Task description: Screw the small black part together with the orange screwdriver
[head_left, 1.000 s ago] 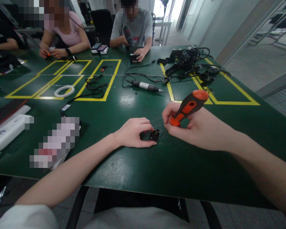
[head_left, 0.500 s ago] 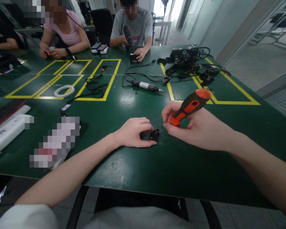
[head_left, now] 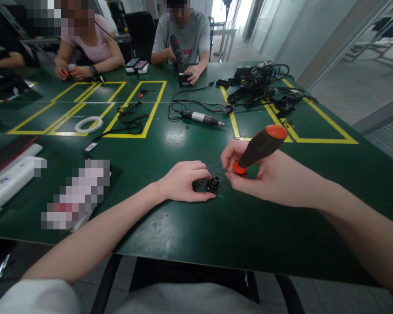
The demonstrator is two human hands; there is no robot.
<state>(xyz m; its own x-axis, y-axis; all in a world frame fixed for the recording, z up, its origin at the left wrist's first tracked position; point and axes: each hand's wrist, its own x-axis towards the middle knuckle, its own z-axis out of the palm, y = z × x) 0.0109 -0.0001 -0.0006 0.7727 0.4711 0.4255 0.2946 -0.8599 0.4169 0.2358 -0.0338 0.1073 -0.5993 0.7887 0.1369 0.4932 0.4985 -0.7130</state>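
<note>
On the green table, my left hand grips a small black round part between thumb and fingers. A short tube stands up from the part's top. My right hand is closed around a screwdriver with a dark handle and orange ends. The handle leans up and to the right, and its lower end sits at my fingertips, just right of the black part. The screwdriver's tip is too faint to make out.
A corded electric screwdriver lies ahead, left of a heap of black cables. At left are a white power strip, a white ring and a blurred-out object. Across the table a person holds a power drill.
The screwdriver handle has turned in my right hand, so its orange side panel no longer shows. My left hand and the black part stay in place.
</note>
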